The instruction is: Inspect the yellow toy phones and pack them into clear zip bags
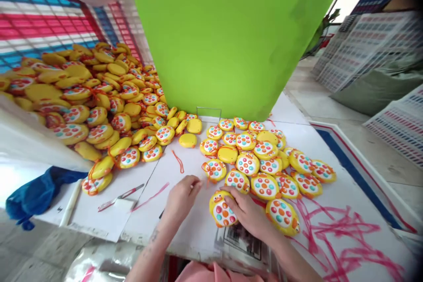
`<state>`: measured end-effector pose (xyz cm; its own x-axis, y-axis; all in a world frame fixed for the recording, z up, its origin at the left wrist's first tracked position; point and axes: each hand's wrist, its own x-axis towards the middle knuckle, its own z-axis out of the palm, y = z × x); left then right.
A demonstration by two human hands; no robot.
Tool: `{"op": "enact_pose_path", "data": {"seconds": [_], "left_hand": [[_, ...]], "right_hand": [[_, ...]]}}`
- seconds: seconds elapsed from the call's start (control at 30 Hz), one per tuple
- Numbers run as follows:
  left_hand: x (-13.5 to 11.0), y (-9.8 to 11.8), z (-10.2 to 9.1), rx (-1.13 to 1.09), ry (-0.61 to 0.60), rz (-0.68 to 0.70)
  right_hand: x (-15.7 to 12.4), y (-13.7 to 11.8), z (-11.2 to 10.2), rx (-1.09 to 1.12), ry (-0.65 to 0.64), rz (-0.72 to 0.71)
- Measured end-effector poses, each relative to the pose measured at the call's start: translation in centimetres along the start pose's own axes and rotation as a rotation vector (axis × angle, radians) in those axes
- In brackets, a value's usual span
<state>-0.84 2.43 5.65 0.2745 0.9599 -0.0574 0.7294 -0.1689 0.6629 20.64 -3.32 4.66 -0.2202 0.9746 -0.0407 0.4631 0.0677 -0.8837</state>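
Observation:
My right hand (246, 209) grips the edge of a yellow duck-shaped toy (222, 211), its white face with red, orange and blue dots turned up. Left of it, my left hand (185, 194) is closed in a pinch above the white table; whatever its fingertips hold, if anything, is too small to make out. Just beyond those fingertips lies another duck toy (216, 170) with an orange cord (207, 168) on it. A loose orange cord loop (178, 161) rests farther left. By my right wrist sits one more duck toy (282, 217).
Several duck toys (247, 163) cover the table's middle, some face down. A large heap (109, 97) spills from the left. A green panel (224, 39) stands behind. A utility knife (120, 197) and blue cloth (35, 194) lie left; pink marks (346, 229) streak the right.

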Motion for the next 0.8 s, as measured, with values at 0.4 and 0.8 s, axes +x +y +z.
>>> {"op": "enact_pose_path", "data": {"seconds": [0.4, 0.8], "left_hand": [[-5.8, -11.2, -6.8, 0.852, 0.491, -0.381], [-5.2, -20.0, -14.1, 0.583, 0.637, -1.018]], "right_hand": [[-1.5, 0.1, -0.4, -0.545, 0.054, 0.037], [-1.9, 0.7, -0.7, -0.482, 0.027, -0.102]]}}
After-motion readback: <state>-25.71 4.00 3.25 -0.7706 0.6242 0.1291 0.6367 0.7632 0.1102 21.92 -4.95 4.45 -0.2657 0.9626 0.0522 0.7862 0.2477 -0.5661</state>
